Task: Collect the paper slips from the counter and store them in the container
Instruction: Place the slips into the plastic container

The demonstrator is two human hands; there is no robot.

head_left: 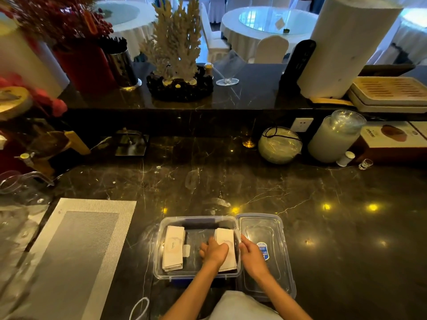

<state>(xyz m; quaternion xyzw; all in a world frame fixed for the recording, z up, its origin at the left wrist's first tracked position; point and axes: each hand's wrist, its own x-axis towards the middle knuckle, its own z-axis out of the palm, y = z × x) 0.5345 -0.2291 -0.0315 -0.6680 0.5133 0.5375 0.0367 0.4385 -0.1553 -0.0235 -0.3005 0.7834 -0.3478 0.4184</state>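
A clear plastic container (161, 248) sits near the front edge of the dark marble bench (231, 181), its lid (265, 255) lying just beside it on the right and a woven placemat (76, 255) well apart on the left; the bench beyond is mostly bare. Inside, one stack of paper slips (173, 248) lies along the left wall, long axis running away from the person. A second stack (227, 241) lies the same way along the right wall. The left hand (213, 251) rests on it, fingers curled against the paper. The right hand (251, 254) is at the container's right rim, fingers bent; their grip I cannot tell.
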